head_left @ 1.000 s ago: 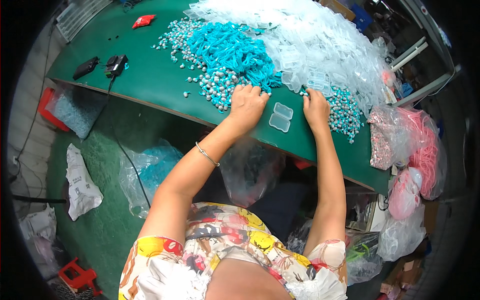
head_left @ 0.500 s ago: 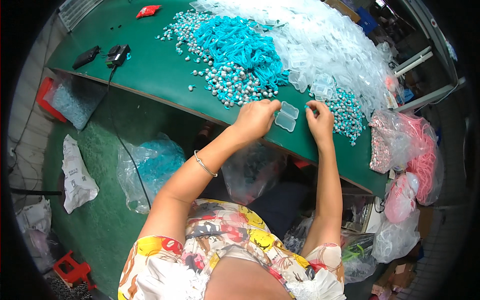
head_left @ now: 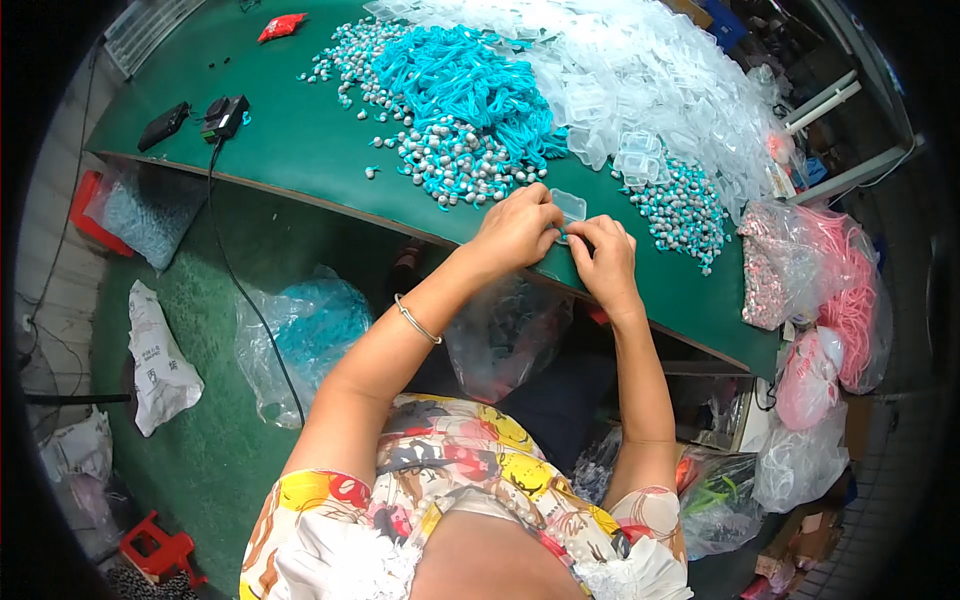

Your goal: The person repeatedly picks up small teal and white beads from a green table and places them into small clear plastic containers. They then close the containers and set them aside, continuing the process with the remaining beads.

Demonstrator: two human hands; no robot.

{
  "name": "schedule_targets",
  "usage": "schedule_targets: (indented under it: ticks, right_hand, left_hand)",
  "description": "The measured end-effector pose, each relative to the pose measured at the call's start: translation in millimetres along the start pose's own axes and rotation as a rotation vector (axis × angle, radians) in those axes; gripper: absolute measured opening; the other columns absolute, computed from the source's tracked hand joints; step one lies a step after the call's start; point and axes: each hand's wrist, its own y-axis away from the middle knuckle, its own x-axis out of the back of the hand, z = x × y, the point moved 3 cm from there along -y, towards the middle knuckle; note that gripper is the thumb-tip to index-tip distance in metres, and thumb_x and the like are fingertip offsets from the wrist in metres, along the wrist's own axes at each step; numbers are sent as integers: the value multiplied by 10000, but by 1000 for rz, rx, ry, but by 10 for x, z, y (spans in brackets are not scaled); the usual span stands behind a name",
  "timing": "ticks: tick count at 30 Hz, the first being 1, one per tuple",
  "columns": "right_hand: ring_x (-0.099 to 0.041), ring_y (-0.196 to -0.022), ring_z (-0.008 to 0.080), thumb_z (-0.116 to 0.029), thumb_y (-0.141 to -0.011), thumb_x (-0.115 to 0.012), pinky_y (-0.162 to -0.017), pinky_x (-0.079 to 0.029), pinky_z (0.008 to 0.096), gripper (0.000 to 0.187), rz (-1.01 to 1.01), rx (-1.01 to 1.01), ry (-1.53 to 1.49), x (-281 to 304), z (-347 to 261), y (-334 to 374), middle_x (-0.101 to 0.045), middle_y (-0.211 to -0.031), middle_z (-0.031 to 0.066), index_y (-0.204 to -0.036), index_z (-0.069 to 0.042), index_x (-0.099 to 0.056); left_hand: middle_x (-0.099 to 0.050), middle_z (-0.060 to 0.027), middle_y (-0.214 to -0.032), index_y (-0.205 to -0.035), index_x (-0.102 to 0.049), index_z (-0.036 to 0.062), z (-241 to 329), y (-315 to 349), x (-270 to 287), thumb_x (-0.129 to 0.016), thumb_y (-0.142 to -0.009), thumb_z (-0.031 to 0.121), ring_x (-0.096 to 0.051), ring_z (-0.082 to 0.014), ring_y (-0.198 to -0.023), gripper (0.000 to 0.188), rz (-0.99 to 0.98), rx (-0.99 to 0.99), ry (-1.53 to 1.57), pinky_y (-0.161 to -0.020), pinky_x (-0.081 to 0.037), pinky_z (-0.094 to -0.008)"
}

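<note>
Both of my hands meet at the near edge of the green table [head_left: 300, 180], over a small clear hinged plastic case [head_left: 569, 205]. Its lid lies open; my fingers cover most of its other half. My left hand [head_left: 518, 230] is closed, fingers bent at the case's left side, and what they hold is hidden. From the right, my right hand [head_left: 607, 262] pinches a small teal piece [head_left: 562, 237] above the case's near half. Farther left lie a heap of small grey-and-teal pieces [head_left: 455, 160] and a tangle of teal cords [head_left: 470, 85].
A large mound of clear plastic cases [head_left: 640, 75] covers the far right. Another heap of grey-and-teal pieces [head_left: 685, 210] lies right of my hands. Bags of pink cords [head_left: 845, 300] hang by the right edge. A black device [head_left: 225, 117] trails a cable at left.
My right hand has moved left to the case, bringing the small teal piece over it. My left hand has shifted slightly and now covers more of the case.
</note>
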Motion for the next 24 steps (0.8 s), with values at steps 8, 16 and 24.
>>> schedule_targets:
  ticks: [8, 16, 24]
  right_hand:
    - [-636, -821, 314, -39, -843, -620, -713, -500, 414, 133, -39, -16, -151, 84, 54, -140, -658, -856, 96, -919, -77, -722]
    - [-662, -761, 303, -137, -842, -704, -704, -519, 410, 168, 10, -40, -154, -245, 183, -802, -681, -890, 120, -992, -61, -714]
    - [-687, -759, 239, -141, -805, -757, -702, -543, 364, 245, -30, -126, -118, -693, 225, -1053, -716, -885, 124, -1028, -48, -712]
  left_hand:
    - [-581, -128, -1010, -1169, -642, 71, 97, 72, 70, -805, -739, 219, -609, -333, -944, 483, -66, -12, -107, -788, -502, -435]
    - [-577, -112, -998, -1172, -649, 70, 103, 220, 154, -814, -736, 228, -586, -318, -952, 492, -42, -18, -54, -822, -478, -426]
    - [-577, -90, -973, -1126, -660, 78, 81, 251, 149, -822, -715, 240, -587, -290, -951, 471, 14, -28, -37, -819, -475, -422]
